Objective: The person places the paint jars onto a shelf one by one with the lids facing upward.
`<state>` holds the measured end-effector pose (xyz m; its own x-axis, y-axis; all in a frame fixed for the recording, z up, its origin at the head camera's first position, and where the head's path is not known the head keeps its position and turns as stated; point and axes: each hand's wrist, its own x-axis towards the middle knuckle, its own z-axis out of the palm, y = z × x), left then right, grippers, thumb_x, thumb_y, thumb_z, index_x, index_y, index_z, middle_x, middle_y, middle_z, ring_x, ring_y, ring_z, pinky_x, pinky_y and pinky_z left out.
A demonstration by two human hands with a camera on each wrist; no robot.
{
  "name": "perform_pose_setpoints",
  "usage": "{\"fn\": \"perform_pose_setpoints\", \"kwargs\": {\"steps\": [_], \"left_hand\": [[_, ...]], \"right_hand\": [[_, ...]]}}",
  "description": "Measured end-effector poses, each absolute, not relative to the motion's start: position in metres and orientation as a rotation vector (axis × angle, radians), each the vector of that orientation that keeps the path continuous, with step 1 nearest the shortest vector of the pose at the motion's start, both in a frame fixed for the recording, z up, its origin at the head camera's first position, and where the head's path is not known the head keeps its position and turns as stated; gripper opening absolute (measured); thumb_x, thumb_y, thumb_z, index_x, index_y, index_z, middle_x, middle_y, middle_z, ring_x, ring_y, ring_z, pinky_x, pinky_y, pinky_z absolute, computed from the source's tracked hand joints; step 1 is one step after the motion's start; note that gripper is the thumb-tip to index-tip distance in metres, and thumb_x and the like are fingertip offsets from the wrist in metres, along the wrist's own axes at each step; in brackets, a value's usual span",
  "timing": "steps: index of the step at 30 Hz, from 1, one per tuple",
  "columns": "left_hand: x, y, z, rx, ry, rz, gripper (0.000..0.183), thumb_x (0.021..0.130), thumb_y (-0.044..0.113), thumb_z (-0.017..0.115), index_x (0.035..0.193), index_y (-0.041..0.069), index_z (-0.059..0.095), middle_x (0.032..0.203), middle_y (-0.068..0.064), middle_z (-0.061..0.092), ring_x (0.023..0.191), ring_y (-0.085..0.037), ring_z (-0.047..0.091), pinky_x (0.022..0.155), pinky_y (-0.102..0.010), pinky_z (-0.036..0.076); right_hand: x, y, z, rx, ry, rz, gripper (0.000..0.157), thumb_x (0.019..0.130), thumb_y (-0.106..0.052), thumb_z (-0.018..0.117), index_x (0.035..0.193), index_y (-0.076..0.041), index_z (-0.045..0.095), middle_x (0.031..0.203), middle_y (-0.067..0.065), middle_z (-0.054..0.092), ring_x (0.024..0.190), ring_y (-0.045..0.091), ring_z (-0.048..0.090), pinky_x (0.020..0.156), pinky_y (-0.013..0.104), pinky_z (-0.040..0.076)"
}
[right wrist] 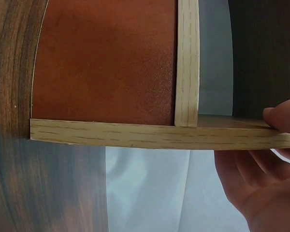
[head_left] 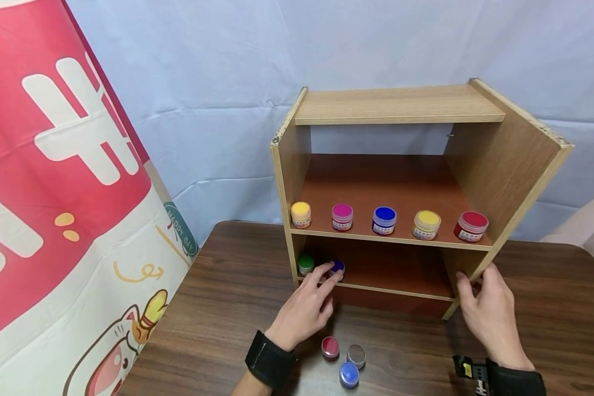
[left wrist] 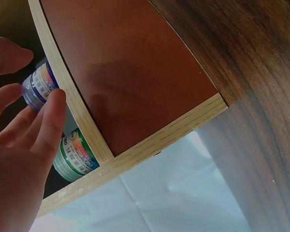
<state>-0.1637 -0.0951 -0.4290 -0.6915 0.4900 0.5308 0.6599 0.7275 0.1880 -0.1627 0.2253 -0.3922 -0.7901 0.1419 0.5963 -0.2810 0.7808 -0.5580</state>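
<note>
My left hand [head_left: 301, 313] reaches to the lower tier of a small wooden shelf [head_left: 401, 104]. Its fingertips touch a small dark-blue paint jar [left wrist: 40, 84] near the tier's front edge, and the thumb appears apart from it. A green-topped paint jar [head_left: 306, 264] stands left of that one, by the side wall. My right hand [head_left: 490, 313] grips the shelf's right side panel [right wrist: 150, 135] low down, thumb inside and fingers outside. On the table in front lie a red jar [head_left: 330, 347], a grey jar [head_left: 356, 356] and a blue jar [head_left: 348, 375].
Along the upper tier's front edge stand several jars, from a yellow-orange jar [head_left: 301, 214] to a red jar [head_left: 471, 226]. The shelf stands on a dark wood table [head_left: 218, 308]. Behind hangs a pale blue cloth [head_left: 203, 110]; a printed curtain [head_left: 74, 231] hangs at left.
</note>
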Motion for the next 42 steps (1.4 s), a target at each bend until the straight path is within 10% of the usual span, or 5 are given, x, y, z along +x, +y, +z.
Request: {"fn": "perform_pose_setpoints", "kwargs": {"steps": [22, 38, 42], "left_hand": [[-0.162, -0.095, -0.426, -0.872, -2.522, -0.494, 0.06, 0.083, 0.022, 0.067, 0.138, 0.012, 0.046, 0.142, -0.011, 0.038, 0.12, -0.021, 0.048, 0.091, -0.033, 0.049], [-0.161, -0.099, -0.421, -0.903, -2.499, -0.513, 0.063, 0.08, 0.02, 0.071, 0.138, 0.014, 0.046, 0.142, -0.011, 0.037, 0.104, -0.014, 0.057, 0.083, -0.03, 0.052], [-0.159, -0.1, -0.418, -0.905, -2.473, -0.529, 0.057, 0.081, 0.022, 0.069, 0.135, 0.015, 0.05, 0.138, -0.01, 0.039, 0.099, -0.014, 0.057, 0.08, -0.028, 0.051]], "right_hand": [[-0.162, 0.225, -0.392, 0.088, -2.329, 0.863, 0.039, 0.087, -0.004, 0.057, 0.124, 0.006, 0.047, 0.106, 0.026, 0.056, 0.092, 0.041, 0.057, 0.06, 0.044, 0.049], [-0.161, 0.225, -0.392, 0.103, -2.326, 0.885, 0.04, 0.087, -0.003, 0.058, 0.124, 0.005, 0.047, 0.106, 0.026, 0.056, 0.092, 0.041, 0.057, 0.061, 0.007, 0.039], [-0.162, 0.225, -0.391, 0.098, -2.328, 0.877, 0.039, 0.087, -0.003, 0.058, 0.123, 0.006, 0.048, 0.106, 0.026, 0.056, 0.092, 0.041, 0.057, 0.059, 0.023, 0.048]]}}
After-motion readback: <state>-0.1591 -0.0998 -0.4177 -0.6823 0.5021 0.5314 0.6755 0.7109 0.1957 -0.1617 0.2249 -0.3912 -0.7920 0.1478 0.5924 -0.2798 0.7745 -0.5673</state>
